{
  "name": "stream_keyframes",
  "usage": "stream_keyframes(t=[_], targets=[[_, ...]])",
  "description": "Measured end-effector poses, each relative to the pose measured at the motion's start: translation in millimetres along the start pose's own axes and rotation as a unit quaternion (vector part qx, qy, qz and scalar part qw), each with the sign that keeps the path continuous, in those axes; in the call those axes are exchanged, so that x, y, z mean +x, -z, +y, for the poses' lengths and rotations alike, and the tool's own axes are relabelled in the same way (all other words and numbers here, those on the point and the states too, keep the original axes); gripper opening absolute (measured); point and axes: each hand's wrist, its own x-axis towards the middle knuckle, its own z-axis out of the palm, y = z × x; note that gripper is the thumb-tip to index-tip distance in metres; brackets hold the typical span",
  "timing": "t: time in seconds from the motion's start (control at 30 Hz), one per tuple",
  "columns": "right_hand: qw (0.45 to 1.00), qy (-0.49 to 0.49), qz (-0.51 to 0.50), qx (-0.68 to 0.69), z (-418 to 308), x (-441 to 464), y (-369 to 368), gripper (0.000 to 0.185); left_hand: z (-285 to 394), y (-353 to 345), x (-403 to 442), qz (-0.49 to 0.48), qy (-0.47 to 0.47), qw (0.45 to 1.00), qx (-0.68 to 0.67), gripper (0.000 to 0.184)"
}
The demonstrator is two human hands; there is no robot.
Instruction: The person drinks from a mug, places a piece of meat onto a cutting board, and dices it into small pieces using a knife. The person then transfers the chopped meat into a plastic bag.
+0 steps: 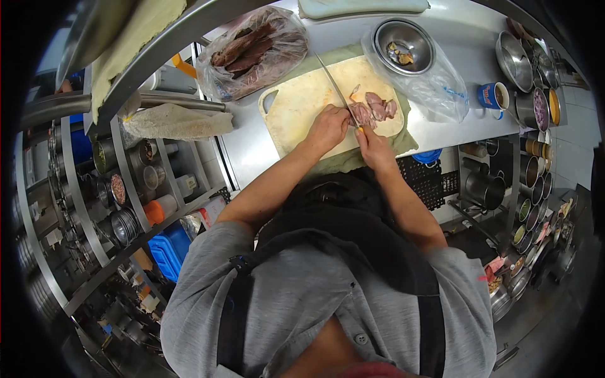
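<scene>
Head view: pink meat (380, 107) lies in pieces on the right of the pale cutting board (293, 113). My right hand (376, 150) is wrapped round the handle of the knife (333, 82), its long blade slanting across the board. My left hand (329, 129) sits beside the blade, hiding its own fingertips, so I can't tell whether they pinch anything. Past the board are a plastic bag (291, 44) of dark meat and a steel bowl (423, 45).

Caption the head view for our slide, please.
Right hand holding a long steel knife, left hand at raw pink meat.
</scene>
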Motion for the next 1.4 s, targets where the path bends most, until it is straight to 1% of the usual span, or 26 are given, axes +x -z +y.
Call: stream_keyframes(t=[0.07, 0.1, 0.23, 0.3, 0.33, 0.4, 0.47, 0.53, 0.6, 0.63, 0.7, 0.73, 0.8, 0.93, 1.0, 1.03, 1.07, 1.1, 1.13, 1.2, 1.23, 1.27, 1.3, 1.33, 1.4], targets=[[0.997, 0.057, 0.053, -0.005, 7, 4, -14, 0.029, 1, 4, 0, -0.010, 0.001, 1.000, 0.007, 0.007], [0.997, 0.054, 0.052, -0.018, 9, 4, -15, 0.029, 3, 4, 0, -0.019, 0.009, 1.000, 0.008, 0.007], [0.997, 0.057, 0.044, -0.021, 14, 1, -6, 0.032, 5, 2, 0, -0.002, 0.002, 1.000, 0.014, 0.008], [0.998, 0.027, 0.025, 0.045, 7, -4, 9, 0.034, 3, 1, 3, -0.007, -0.004, 1.000, 0.016, 0.008], [0.998, 0.029, 0.026, 0.044, 1, -7, 20, 0.034, 5, 5, 6, -0.005, -0.006, 1.000, 0.017, 0.008], [0.993, -0.047, 0.020, 0.108, -12, -15, 42, 0.035, 11, 11, 15, -0.010, 0.012, 1.000, 0.016, 0.010], [0.993, -0.043, 0.038, 0.100, -8, -18, 53, 0.034, 6, 6, 33, 0.007, 0.002, 1.000, 0.030, 0.011], [0.995, 0.014, 0.096, 0.022, 5, -14, 57, 0.033, 1, -2, 50, 0.026, -0.004, 0.999, 0.044, 0.013], [0.995, 0.006, 0.099, 0.012, 11, -15, 61, 0.033, -2, -13, 63, 0.012, -0.020, 0.993, 0.118, 0.018], [0.996, -0.007, 0.092, 0.019, 10, -17, 63, 0.034, -1, -13, 65, 0.012, -0.025, 0.993, 0.116, 0.018], [0.995, -0.021, 0.092, 0.028, 10, -21, 69, 0.035, 0, -10, 67, -0.126, -0.017, 0.985, 0.117, 0.022], [0.995, -0.026, 0.091, 0.033, 11, -25, 69, 0.036, 2, -6, 65, -0.130, -0.022, 0.984, 0.117, 0.022], [0.994, -0.032, 0.093, 0.044, 14, -33, 67, 0.036, 5, 3, 58, -0.232, -0.051, 0.966, 0.106, 0.022], [0.995, -0.037, 0.087, 0.015, 16, -44, 67, 0.036, 15, 13, 56, -0.241, -0.083, 0.964, 0.076, 0.020], [0.996, -0.037, 0.086, 0.011, 19, -45, 66, 0.036, 28, 20, 65, -0.132, -0.035, 0.989, 0.053, 0.020], [0.996, -0.017, 0.083, 0.002, 24, -45, 62, 0.037, 40, 26, 74, -0.135, -0.040, 0.989, 0.053, 0.020], [0.997, 0.001, 0.078, -0.007, 28, -46, 58, 0.037, 54, 33, 82, -0.086, -0.034, 0.995, 0.028, 0.020], [0.997, -0.002, 0.079, -0.005, 30, -48, 55, 0.037, 62, 35, 84, -0.037, -0.025, 0.999, 0.003, 0.020], [0.997, 0.015, 0.073, -0.024, 29, -49, 53, 0.038, 63, 31, 87, -0.039, -0.024, 0.999, 0.003, 0.020], [0.996, 0.037, 0.067, -0.044, 29, -49, 47, 0.038, 63, 19, 103, -0.100, -0.091, 0.989, 0.053, 0.022], [0.995, 0.052, 0.071, -0.042, 31, -50, 41, 0.037, 62, 10, 108, -0.098, -0.092, 0.990, 0.054, 0.022], [0.994, 0.068, 0.075, -0.040, 31, -51, 37, 0.037, 59, -1, 111, -0.181, -0.069, 0.972, 0.130, 0.023], [0.994, 0.065, 0.074, -0.035, 29, -52, 35, 0.035, 55, -9, 111, -0.262, -0.046, 0.942, 0.204, 0.024], [0.994, 0.066, 0.075, -0.037, 29, -54, 33, 0.035, 53, -13, 109, -0.260, -0.047, 0.943, 0.204, 0.024], [0.993, 0.077, 0.084, -0.002, 29, -60, 30, 0.035, 50, -24, 104, -0.311, -0.008, 0.923, 0.226, 0.025]])
